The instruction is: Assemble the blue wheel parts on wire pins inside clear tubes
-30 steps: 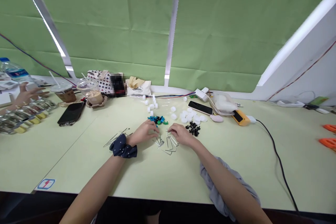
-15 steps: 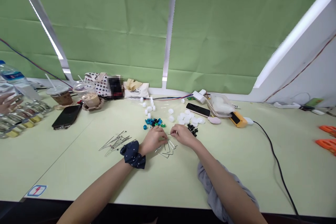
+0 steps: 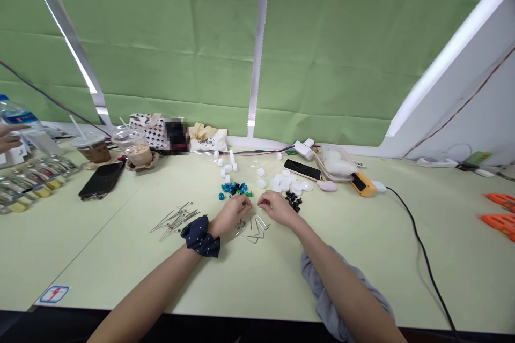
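Observation:
My left hand is closed in a pinch above the table, a dark dotted scrunchie on its wrist; whatever lies between its fingertips is too small to name. Facing it, a short gap away, my right hand pinches a thin dark metal pin that points at the left fingertips. Below both hands lie several bent, L-shaped metal rods. Small blue and green plastic pieces sit just beyond my left hand. Small black pieces are beside my right hand. Long thin metal rods are spread to the left.
White plastic caps lie behind the hands, near a phone. A yellow device trails a black cable. Drink cups and another phone stand left. Orange-handled tools lie far right. Another person's hand shows far left.
My two hands have drawn slightly apart, and more of the bent rods shows beneath them. The other person's hand at the far left has moved up and away.

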Demonstrator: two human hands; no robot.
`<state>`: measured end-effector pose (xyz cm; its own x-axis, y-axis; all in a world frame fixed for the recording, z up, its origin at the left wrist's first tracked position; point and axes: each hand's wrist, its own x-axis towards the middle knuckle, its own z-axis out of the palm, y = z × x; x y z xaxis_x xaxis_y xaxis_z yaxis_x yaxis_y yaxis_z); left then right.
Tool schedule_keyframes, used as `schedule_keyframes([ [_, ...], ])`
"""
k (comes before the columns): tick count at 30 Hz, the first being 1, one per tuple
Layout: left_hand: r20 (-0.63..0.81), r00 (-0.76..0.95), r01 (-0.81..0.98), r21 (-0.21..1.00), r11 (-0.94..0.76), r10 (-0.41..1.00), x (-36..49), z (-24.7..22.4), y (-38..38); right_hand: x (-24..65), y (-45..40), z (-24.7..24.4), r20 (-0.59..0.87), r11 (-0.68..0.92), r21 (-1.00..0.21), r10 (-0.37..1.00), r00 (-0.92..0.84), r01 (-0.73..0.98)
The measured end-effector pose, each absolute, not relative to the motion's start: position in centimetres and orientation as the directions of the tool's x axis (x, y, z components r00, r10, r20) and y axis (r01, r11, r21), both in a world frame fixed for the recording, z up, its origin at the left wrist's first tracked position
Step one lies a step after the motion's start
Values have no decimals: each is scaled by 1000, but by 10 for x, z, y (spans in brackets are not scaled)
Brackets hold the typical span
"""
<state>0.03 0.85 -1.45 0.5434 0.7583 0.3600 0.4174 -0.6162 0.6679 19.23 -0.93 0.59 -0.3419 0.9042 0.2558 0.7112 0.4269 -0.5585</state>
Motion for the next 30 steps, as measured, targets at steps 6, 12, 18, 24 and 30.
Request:
schedule_keyframes([
  [6, 166, 524, 48, 974, -223, 836, -10, -13, 12, 185, -11, 2, 219, 358, -770, 926, -308, 529],
  [12, 87, 499, -129, 991, -26, 862, -15, -8, 11, 181, -15, 5, 85, 196, -934, 934, -347, 299],
  [18, -16, 509, -197, 971, 135, 861, -17, -7, 12, 179, -18, 10, 95, 189, -944, 940, -327, 270],
  [24, -27, 509, -198, 969, 148, 860, -16, -6, 10, 180, -18, 10, 124, 225, -926, 941, -316, 304],
  [30, 17, 532, -209, 972, 112, 847, -15, -4, 10, 180, -20, 13, 120, 227, -910, 945, -305, 347],
])
